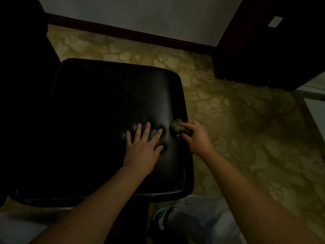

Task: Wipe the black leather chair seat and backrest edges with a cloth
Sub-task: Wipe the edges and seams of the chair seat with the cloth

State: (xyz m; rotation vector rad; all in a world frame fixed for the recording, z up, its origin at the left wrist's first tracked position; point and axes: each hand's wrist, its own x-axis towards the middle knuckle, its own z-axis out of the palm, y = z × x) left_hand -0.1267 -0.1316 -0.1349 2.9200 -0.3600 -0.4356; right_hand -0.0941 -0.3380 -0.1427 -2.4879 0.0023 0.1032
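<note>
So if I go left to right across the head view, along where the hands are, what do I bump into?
Seat → left hand, flat on the seat → cloth → right hand, holding the cloth at the seat's right edge → carpet.

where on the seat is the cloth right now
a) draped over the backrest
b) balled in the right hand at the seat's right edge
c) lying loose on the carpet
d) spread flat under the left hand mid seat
b: the right hand grips the bunched cloth against the right edge of the seat, while the left hand lies flat on bare leather.
</note>
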